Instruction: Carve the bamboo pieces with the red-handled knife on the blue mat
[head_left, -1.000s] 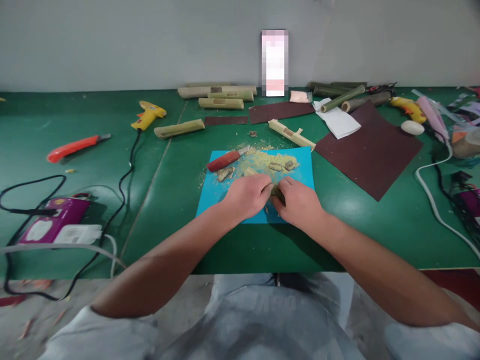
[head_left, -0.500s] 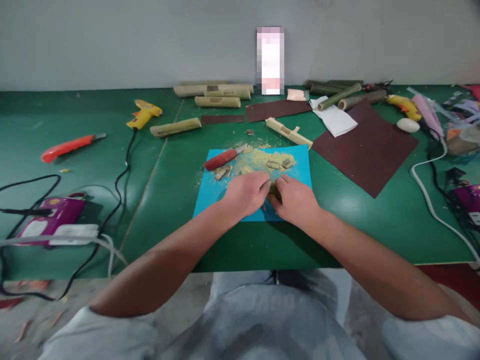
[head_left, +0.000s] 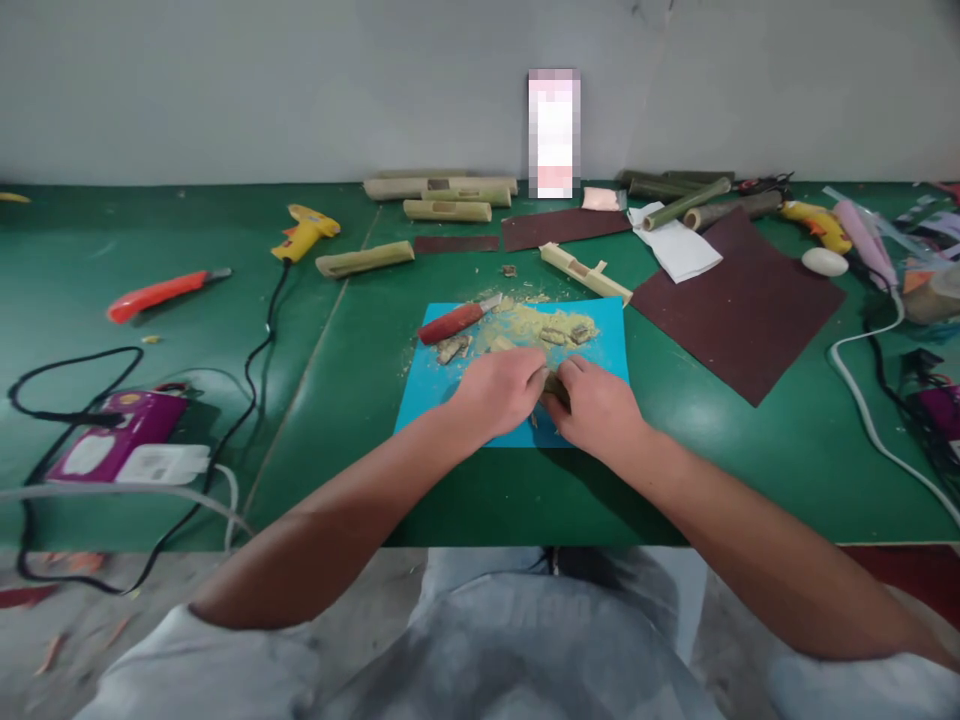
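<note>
Over a blue sheet (head_left: pixel 420 400), my left hand (head_left: pixel 504 388) and my right hand (head_left: pixel 596 402) are closed side by side. Between them, gripped by both, is a short greenish-brown bamboo piece (head_left: pixel 555 388); its ends are hidden by my fingers. A knife with a red handle (head_left: pixel 452 325) lies on the sheet beyond my left hand. Near it are a rough brown chip (head_left: pixel 454 348) and yellowish shavings (head_left: pixel 517 322). Beyond my right hand, brown chips (head_left: pixel 568 334) rest in the shavings.
A cut bamboo length (head_left: pixel 585 272) and brown sandpaper (head_left: pixel 739 330) lie behind the sheet. More bamboo tubes (head_left: pixel 448 211) line the wall. Left are a yellow glue gun (head_left: pixel 306 232), a red cutter (head_left: pixel 161 296) and a purple box (head_left: pixel 124 430) with trailing cables.
The view has shifted slightly, so the whole scene sits a little further right. My hands stay together on the bamboo piece, with hardly any other visible movement.
</note>
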